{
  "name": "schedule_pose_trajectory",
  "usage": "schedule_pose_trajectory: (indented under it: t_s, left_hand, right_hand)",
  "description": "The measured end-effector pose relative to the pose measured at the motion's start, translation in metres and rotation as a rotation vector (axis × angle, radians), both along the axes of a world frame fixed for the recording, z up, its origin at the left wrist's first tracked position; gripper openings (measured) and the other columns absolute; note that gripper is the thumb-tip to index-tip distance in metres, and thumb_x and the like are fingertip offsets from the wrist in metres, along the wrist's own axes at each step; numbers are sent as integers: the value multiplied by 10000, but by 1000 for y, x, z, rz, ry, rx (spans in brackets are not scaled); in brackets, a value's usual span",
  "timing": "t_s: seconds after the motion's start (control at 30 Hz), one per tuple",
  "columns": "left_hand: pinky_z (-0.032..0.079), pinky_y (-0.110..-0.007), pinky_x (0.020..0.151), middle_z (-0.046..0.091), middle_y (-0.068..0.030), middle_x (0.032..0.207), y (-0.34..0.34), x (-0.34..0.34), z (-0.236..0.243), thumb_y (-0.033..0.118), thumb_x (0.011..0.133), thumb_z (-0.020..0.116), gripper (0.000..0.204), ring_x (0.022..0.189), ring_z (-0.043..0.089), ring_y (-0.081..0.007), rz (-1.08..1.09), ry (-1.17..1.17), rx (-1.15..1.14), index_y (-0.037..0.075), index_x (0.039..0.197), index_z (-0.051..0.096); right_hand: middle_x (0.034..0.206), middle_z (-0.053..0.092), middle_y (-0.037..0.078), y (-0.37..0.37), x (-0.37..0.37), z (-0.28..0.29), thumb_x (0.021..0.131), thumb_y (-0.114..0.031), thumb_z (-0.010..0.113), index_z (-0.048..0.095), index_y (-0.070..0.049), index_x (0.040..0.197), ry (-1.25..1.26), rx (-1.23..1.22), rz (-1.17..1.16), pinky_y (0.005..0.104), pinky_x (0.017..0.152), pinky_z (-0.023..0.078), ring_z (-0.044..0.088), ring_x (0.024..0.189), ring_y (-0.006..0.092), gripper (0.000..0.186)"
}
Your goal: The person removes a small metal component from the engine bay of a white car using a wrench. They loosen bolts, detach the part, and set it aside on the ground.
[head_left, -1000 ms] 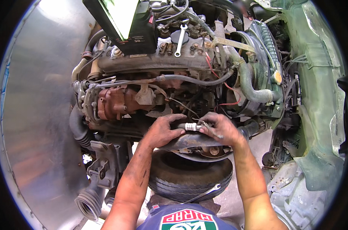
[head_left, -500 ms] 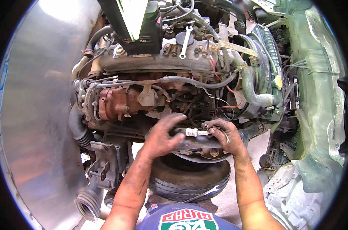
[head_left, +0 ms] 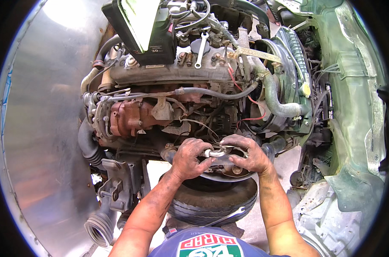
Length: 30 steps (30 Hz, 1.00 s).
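Observation:
In front of the engine, my left hand [head_left: 191, 158] is closed with thumb and fingertips around the left end of a short white fitting [head_left: 214, 153], which looks like a wire connector. My right hand [head_left: 249, 153] pinches the thin pale wires [head_left: 222, 146] beside that fitting, with its thumb and index finger curved inward. One loose wire loops leftward from there toward the engine. Exactly what lies under the right fingertips is too small to make out.
An open-end wrench [head_left: 201, 50] lies on top of the engine, beside a black container [head_left: 158, 53]. A thick hose [head_left: 276, 96] bends at the right. Below my hands sits a tyre [head_left: 211, 201] with another wrench [head_left: 228, 216] on it. A metal panel [head_left: 49, 128] stands at left.
My left hand has gone from open beside the white fitting to gripping it. The fitting has tilted, and a wire loop now rises to the left of my right hand.

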<state>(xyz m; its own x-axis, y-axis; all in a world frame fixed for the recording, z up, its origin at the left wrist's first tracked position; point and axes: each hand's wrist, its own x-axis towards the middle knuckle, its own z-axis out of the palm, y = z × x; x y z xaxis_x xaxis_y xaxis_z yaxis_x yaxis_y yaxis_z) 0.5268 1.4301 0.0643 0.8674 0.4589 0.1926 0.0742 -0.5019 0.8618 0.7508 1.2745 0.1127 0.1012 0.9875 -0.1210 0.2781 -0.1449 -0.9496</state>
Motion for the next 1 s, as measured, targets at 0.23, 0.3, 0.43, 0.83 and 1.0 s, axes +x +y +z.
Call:
schedule_pose_trajectory:
  t_s: [0.23,0.3,0.43,0.83,1.0]
  left_hand:
    - [563,-449,873,722,-96,924,-3,-3,1,215,746,888,412,896,719,-320,-4,-100,106,90,1115,752]
    - [571,-446,855,723,-92,933,-7,-4,1,208,730,890,445,889,723,-311,39,-153,188,89,1137,755]
    - [593,-448,844,742,-87,996,-19,-3,-1,189,710,885,506,895,734,-315,127,-136,270,76,1184,750]
    - [514,-370,1108,772,-102,1278,81,-48,-8,163,933,732,373,1229,678,-186,413,-100,-931,-11,1262,763]
    - [528,-359,1060,791,-100,1243,82,-54,-5,165,947,740,358,1147,698,-182,287,-30,-651,-17,1253,775]
  right_hand:
    - [1128,763,170,5,-22,1,905,-227,859,757,-4,1233,-222,50,28,454,931,578,735,1037,337,409]
    - [1121,765,154,1,-30,-2,962,-197,807,756,-5,1196,-90,46,-60,433,930,579,736,1010,330,307]
    - [1117,751,154,-9,-40,-11,980,-61,662,718,12,1141,222,154,-300,401,1009,564,729,1074,261,185]
    - [1271,696,162,-2,-38,-26,1107,-23,511,531,-39,1169,538,84,-638,429,1074,605,662,1329,301,67]
    - [1225,731,124,1,-33,-33,1101,-40,550,566,-29,1173,353,31,-719,375,1040,573,694,1184,211,74]
